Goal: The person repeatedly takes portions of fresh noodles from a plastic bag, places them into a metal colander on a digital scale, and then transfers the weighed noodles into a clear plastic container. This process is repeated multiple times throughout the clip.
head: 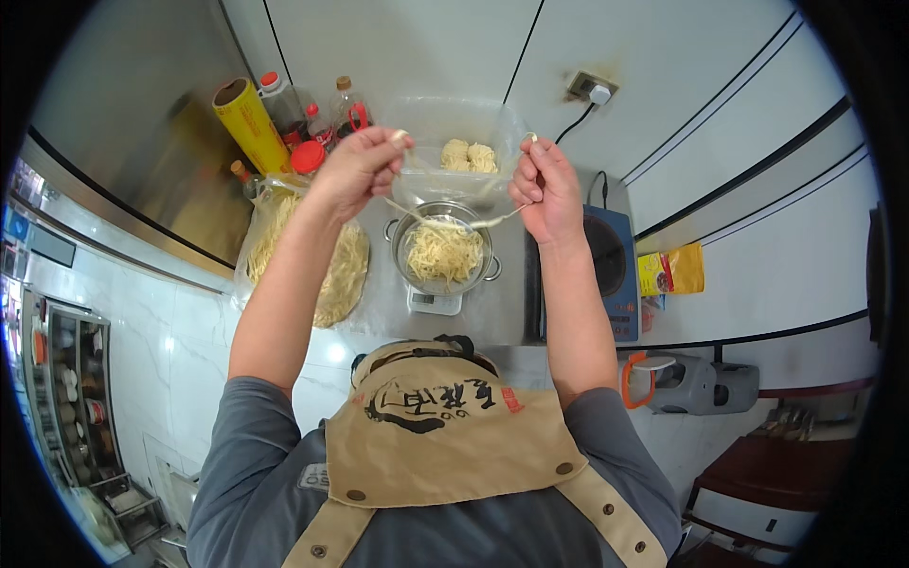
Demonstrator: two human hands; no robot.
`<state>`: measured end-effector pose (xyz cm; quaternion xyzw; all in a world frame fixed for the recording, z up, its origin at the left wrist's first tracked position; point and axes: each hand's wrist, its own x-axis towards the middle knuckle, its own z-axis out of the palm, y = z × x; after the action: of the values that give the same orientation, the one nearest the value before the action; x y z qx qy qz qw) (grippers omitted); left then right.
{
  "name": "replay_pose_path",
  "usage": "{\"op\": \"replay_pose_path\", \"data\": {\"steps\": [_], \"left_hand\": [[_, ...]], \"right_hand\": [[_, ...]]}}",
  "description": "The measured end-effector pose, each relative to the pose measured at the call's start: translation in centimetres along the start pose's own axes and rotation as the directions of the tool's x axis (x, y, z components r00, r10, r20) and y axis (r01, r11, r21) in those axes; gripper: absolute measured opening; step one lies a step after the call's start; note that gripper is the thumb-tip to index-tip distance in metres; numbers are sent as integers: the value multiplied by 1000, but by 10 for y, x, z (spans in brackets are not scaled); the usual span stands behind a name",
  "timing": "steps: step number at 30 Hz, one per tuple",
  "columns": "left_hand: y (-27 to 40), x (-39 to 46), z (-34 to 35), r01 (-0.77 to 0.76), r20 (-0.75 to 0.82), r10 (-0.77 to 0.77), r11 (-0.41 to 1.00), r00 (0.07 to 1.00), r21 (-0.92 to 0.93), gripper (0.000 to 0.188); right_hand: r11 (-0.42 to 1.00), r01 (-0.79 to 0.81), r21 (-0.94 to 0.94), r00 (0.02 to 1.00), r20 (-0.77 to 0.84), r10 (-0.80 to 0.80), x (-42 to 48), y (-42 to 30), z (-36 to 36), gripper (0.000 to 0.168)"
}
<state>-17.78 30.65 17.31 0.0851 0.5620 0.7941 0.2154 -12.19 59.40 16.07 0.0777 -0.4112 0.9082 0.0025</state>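
Above a steel pot with two handles [400, 264], both my hands are raised and spread apart. My left hand [362, 167] pinches pale noodle strands [486, 223] between thumb and fingers, and my right hand [545, 184] grips their other side. The strands sag between the hands over the pot. Inside the pot lies a loose heap of noodles [444, 252]. The pot rests on a white digital scale [434, 301]. Behind it, a clear plastic bin [419, 186] holds two coiled noodle bundles [469, 156]. Beneath my left forearm is a plastic bag of noodles [342, 280], partly hidden.
Bottles [349, 106], a red-lidded jar [307, 157] and a yellow film roll [248, 124] crowd the back left. A blue induction cooker [611, 284] sits at right, its cord near a wall socket [588, 86]. Yellow packets [671, 270] lie beyond it. Steel counter [497, 319] lies underneath.
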Motion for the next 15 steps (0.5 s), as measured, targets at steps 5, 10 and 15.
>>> {"op": "replay_pose_path", "data": {"steps": [5,10,15], "left_hand": [[38,-23,-31,-178,-126,178,984,976,10,15],[94,-44,-53,-356,-139,366,930,920,93,15],[114,-52,-57,-363,-75,381,914,922,179,18]], "right_hand": [[954,-220,-205,969,-163,188,-7,49,-69,12],[639,-330,-695,941,-296,163,-24,111,-134,15],[612,-173,-771,971,-239,-26,-27,79,-80,18]]}}
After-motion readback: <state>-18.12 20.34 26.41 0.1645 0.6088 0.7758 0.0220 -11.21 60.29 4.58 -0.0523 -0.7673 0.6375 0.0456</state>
